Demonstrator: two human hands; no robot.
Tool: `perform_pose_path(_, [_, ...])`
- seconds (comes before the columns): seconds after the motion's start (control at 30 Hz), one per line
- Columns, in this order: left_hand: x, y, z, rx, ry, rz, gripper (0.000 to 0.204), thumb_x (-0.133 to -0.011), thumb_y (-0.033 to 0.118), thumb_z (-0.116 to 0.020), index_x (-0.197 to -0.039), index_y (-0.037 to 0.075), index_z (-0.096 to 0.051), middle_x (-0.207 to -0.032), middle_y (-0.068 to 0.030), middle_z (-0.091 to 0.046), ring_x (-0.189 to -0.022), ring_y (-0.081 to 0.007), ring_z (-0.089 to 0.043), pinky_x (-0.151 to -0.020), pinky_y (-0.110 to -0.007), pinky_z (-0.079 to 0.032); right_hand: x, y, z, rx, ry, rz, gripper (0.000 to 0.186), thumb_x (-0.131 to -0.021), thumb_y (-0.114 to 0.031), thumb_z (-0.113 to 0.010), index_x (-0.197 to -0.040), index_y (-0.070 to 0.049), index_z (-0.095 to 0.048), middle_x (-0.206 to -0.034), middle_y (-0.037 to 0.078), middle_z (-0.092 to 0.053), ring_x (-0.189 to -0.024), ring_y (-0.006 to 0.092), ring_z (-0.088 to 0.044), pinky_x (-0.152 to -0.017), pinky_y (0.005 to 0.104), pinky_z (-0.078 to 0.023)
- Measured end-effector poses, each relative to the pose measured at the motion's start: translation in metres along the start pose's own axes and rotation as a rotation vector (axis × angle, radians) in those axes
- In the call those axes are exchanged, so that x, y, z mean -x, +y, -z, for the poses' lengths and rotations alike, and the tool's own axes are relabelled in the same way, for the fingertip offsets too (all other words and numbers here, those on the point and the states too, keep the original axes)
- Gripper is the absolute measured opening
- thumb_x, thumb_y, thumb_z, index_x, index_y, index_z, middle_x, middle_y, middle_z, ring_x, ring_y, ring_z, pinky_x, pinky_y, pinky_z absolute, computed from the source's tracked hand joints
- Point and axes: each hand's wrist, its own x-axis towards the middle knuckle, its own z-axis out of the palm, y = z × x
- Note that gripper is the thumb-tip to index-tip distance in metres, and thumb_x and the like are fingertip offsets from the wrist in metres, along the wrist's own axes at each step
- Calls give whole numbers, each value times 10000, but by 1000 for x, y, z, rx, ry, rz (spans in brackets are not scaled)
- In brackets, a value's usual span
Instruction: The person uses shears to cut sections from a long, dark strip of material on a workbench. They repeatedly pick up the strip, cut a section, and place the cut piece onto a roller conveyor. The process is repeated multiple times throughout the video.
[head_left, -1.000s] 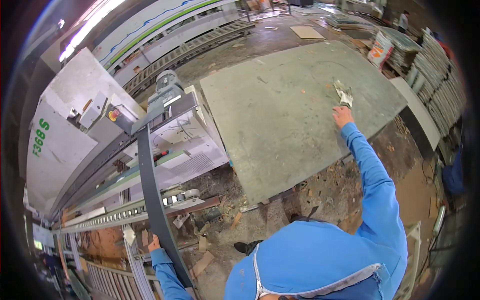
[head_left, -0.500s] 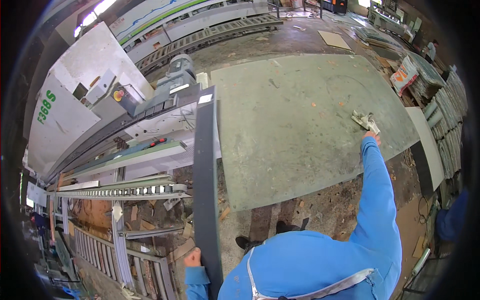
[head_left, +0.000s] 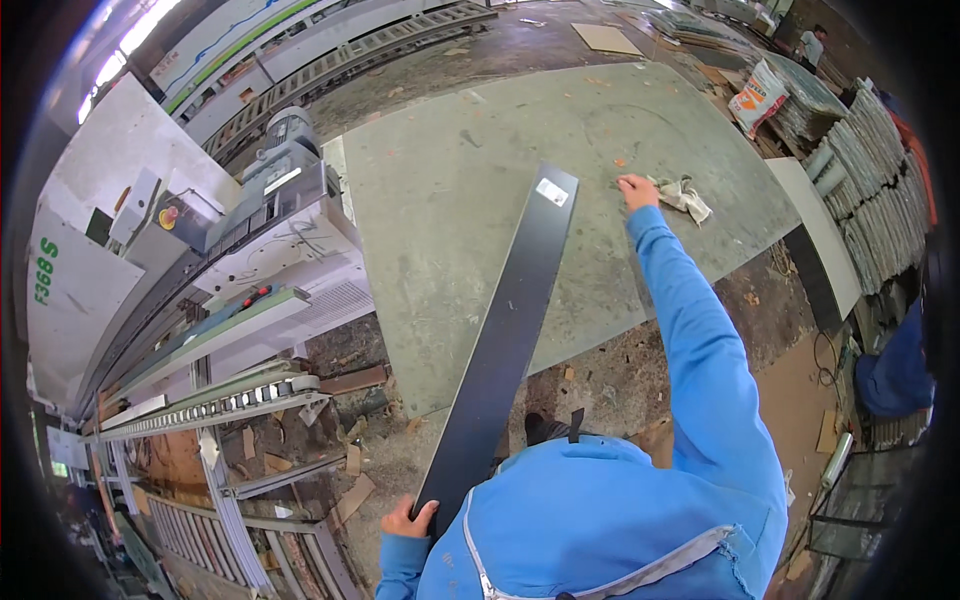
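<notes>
My left hand grips the near end of a long dark grey board, fingers at its left edge. The board slants away to the upper right, a white label near its far end, over a big greenish sheet-topped table. Stretched out over that table, my right hand has its fingers curled together, and nothing shows in them. Right beside it lies a crumpled off-white cloth or work glove; which of the two I cannot tell. A gap separates the right hand from the board's far end.
A white machine with a motor and a roller rail stand on the left. Stacked wrapped bundles, a printed sack and a pale panel line the right. A person is far back.
The board has swung from upright at the left to a slant over the table. My right hand has let go of the cloth or glove and moved left. The view has shifted.
</notes>
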Motion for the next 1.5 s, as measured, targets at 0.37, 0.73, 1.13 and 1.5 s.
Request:
perform_pose_path(0.37, [31,41,21,-401,188,-249,376,-701,284,-711,-663,60,-412,-602,-114,-415,-544,-306,-434,-497,-395,-333,-39,-49,-3,-589,-245,-416,279,-791,-338,-643,-793,-59,-640,-701,32,-612,-440,115,-492,-355,270,-328])
perform_pose_path(0.73, [34,54,22,-368,196,-137,362,-696,276,-711,-674,64,-418,-618,-118,-415,-565,-314,-435,-509,-396,-333,-65,-23,-9,-811,-420,-530,179,-750,-153,-698,-706,-46,-561,-620,53,-567,-458,140,-506,-375,294,-393])
perform_pose_path(1.13, [-40,-37,-3,55,-102,382,453,-859,436,-538,-681,24,-600,-540,-121,-521,-494,-126,-463,-477,-330,-378,-72,17,-55,-378,-317,-222,154,-780,-159,-615,-875,-65,-692,-776,19,-669,-642,127,-598,-620,281,-477])
perform_pose_path(1.5, [-25,-92,-44,637,-397,600,545,-829,532,-530,-770,9,-670,-681,-46,-626,-625,-101,-555,-576,-269,-423,-57,-58,-53,-943,-523,-436,182,-831,-226,-629,-878,-50,-645,-612,7,-539,-513,116,-532,-464,234,-441])
